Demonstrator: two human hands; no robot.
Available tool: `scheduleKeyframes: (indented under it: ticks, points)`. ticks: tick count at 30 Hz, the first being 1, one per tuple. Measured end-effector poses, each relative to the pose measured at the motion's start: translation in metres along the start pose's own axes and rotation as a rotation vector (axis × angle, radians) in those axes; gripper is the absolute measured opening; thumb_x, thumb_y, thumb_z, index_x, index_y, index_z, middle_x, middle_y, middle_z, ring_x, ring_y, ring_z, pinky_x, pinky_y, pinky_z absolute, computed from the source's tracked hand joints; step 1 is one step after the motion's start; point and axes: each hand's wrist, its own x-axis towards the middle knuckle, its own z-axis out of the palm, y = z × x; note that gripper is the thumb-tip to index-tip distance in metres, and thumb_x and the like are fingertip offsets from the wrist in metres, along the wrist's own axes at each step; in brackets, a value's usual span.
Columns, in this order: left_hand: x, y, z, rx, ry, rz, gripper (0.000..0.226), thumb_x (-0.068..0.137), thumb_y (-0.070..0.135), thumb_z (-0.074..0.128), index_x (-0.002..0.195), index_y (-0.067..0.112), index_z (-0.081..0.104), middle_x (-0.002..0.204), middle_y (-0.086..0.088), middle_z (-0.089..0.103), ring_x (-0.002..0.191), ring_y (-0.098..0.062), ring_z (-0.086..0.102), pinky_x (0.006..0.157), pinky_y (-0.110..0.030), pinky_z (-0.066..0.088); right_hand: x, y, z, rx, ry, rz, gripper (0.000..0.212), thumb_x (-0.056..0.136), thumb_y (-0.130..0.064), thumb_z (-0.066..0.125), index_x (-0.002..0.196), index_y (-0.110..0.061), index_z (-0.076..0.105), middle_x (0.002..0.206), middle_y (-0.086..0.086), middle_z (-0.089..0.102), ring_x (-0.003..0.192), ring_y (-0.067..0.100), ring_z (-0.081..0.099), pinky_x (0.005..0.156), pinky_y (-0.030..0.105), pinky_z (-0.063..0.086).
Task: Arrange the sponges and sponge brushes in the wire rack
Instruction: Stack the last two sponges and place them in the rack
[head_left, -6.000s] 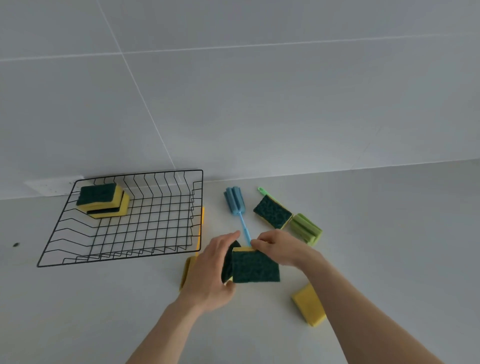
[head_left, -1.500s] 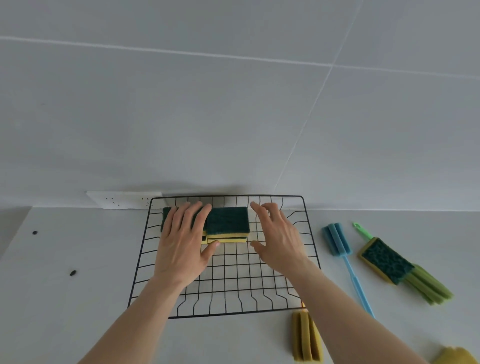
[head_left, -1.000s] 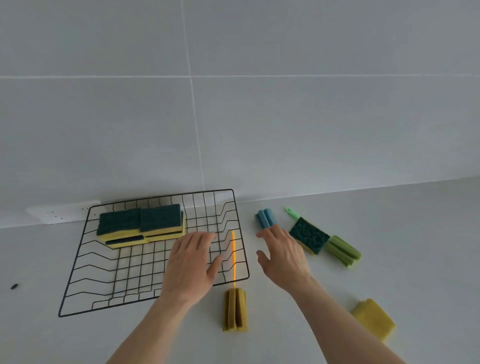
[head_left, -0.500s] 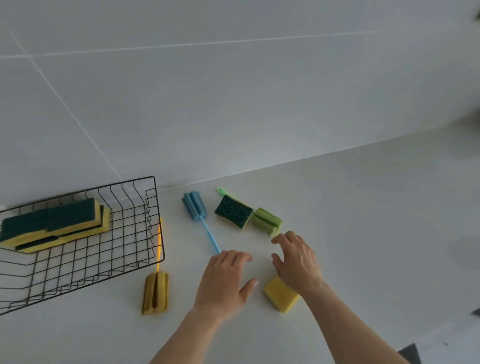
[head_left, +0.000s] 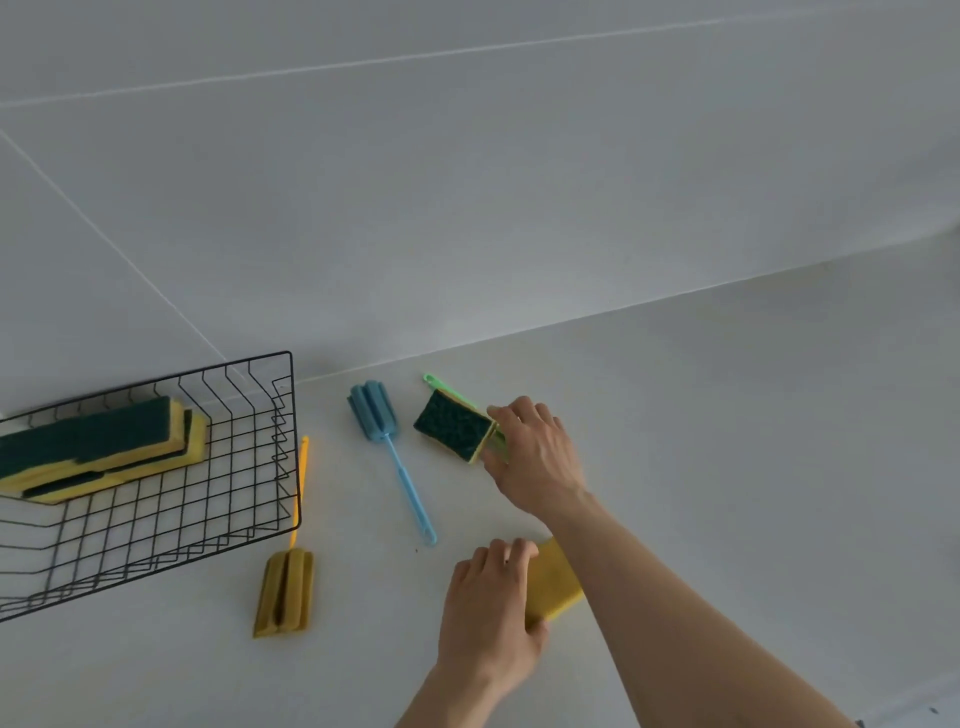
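The black wire rack (head_left: 218, 519) stands at the left with a stack of green-and-yellow sponges (head_left: 98, 452) in its far part. My right hand (head_left: 535, 457) grips the right edge of a green-topped sponge (head_left: 452, 423), which lies over a green sponge brush (head_left: 441, 384). My left hand (head_left: 493, 603) closes on a plain yellow sponge (head_left: 556, 587) near the front. A blue sponge brush (head_left: 384, 436) lies between rack and hands. A yellow sponge brush (head_left: 285, 587) lies by the rack's right corner, its handle along the rack's side.
The white counter (head_left: 727, 467) runs to a white tiled wall (head_left: 467, 182) behind. The rack's near half holds nothing.
My right hand has moved from the yellow sponge up to the green-topped sponge. My left hand has moved right onto the yellow sponge. Earlier, both hands left the rack.
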Motion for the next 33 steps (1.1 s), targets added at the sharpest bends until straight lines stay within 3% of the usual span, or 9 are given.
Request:
scheduleKeyframes:
  ticks: [3, 7, 12, 15, 19, 24, 28, 30, 33]
  points:
    - [-0.006, -0.030, -0.012, -0.001, -0.027, -0.004, 0.065, 0.078, 0.046, 0.069, 0.130, 0.037, 0.030, 0.124, 0.011, 0.047, 0.112, -0.011, 0.045, 0.099, -0.028, 0.036, 0.022, -0.011, 0.009, -0.064, -0.068, -0.037, 0.071, 0.091, -0.049, 0.062, 0.149, -0.020, 0.032, 0.142, 0.005, 0.046, 0.124, 0.028, 0.042, 0.104, 0.040, 0.038]
    - [-0.021, -0.074, -0.028, 0.005, -0.034, -0.026, 0.065, 0.076, 0.048, 0.066, 0.131, 0.041, 0.031, 0.126, 0.017, 0.044, 0.113, -0.006, 0.042, 0.100, -0.025, 0.034, 0.039, -0.027, 0.027, -0.158, -0.141, -0.086, 0.085, 0.082, -0.054, 0.071, 0.148, -0.018, 0.029, 0.135, 0.008, 0.049, 0.119, 0.030, 0.044, 0.102, 0.041, 0.038]
    - [-0.037, -0.099, -0.036, -0.013, 0.031, -0.066, 0.066, 0.073, 0.049, 0.064, 0.132, 0.040, 0.035, 0.124, 0.018, 0.046, 0.114, -0.006, 0.044, 0.099, -0.024, 0.033, 0.037, -0.043, 0.041, -0.328, -0.038, 0.004, 0.063, 0.079, -0.031, 0.075, 0.131, -0.013, 0.043, 0.106, 0.008, 0.056, 0.094, 0.028, 0.053, 0.086, 0.039, 0.043]
    - [-0.041, -0.107, -0.036, -0.023, 0.058, -0.099, 0.071, 0.067, 0.054, 0.068, 0.130, 0.037, 0.039, 0.119, 0.017, 0.048, 0.109, -0.009, 0.046, 0.096, -0.026, 0.036, 0.033, -0.046, 0.043, -0.255, -0.035, -0.006, 0.062, 0.075, -0.015, 0.071, 0.130, -0.013, 0.044, 0.105, 0.007, 0.054, 0.092, 0.027, 0.051, 0.084, 0.037, 0.044]
    - [-0.040, -0.110, -0.045, 0.074, 0.171, -0.119, 0.066, 0.059, 0.049, 0.084, 0.112, 0.033, 0.046, 0.105, 0.013, 0.049, 0.098, -0.013, 0.045, 0.087, -0.030, 0.041, 0.024, -0.037, 0.039, -0.126, -0.054, -0.090, 0.069, 0.070, -0.025, 0.077, 0.131, -0.016, 0.046, 0.111, 0.006, 0.050, 0.097, 0.026, 0.048, 0.088, 0.036, 0.043]
    - [-0.044, -0.102, -0.050, 0.161, 0.247, -0.054, 0.048, 0.065, 0.032, 0.087, 0.092, 0.032, 0.048, 0.104, 0.010, 0.047, 0.103, -0.016, 0.047, 0.090, -0.034, 0.045, 0.009, -0.033, 0.027, 0.062, -0.141, -0.138, 0.080, 0.071, -0.033, 0.077, 0.141, -0.021, 0.040, 0.119, 0.001, 0.045, 0.100, 0.022, 0.050, 0.087, 0.033, 0.043]
    - [-0.057, -0.102, -0.047, 0.130, 0.235, 0.041, 0.038, 0.075, 0.052, 0.072, 0.086, 0.032, 0.042, 0.092, 0.013, 0.046, 0.088, -0.012, 0.044, 0.085, -0.026, 0.039, -0.001, -0.034, 0.026, 0.187, -0.239, -0.138, 0.081, 0.070, -0.033, 0.075, 0.142, -0.026, 0.040, 0.119, -0.003, 0.047, 0.100, 0.020, 0.054, 0.083, 0.034, 0.050]
    - [-0.065, -0.103, -0.049, 0.065, 0.246, 0.037, 0.034, 0.080, 0.050, 0.064, 0.087, 0.031, 0.038, 0.086, 0.014, 0.045, 0.081, -0.011, 0.042, 0.078, -0.025, 0.038, -0.006, -0.034, 0.026, 0.246, -0.287, -0.118, 0.076, 0.070, -0.031, 0.074, 0.139, -0.028, 0.043, 0.118, -0.005, 0.050, 0.101, 0.017, 0.054, 0.083, 0.035, 0.050]
    - [-0.073, -0.112, -0.045, 0.018, 0.186, -0.012, 0.034, 0.078, 0.049, 0.060, 0.100, 0.033, 0.039, 0.101, 0.016, 0.046, 0.095, -0.009, 0.044, 0.087, -0.025, 0.040, -0.016, -0.032, 0.028, 0.299, -0.364, -0.101, 0.071, 0.070, -0.029, 0.073, 0.135, -0.029, 0.047, 0.119, -0.005, 0.054, 0.103, 0.014, 0.052, 0.084, 0.032, 0.048]
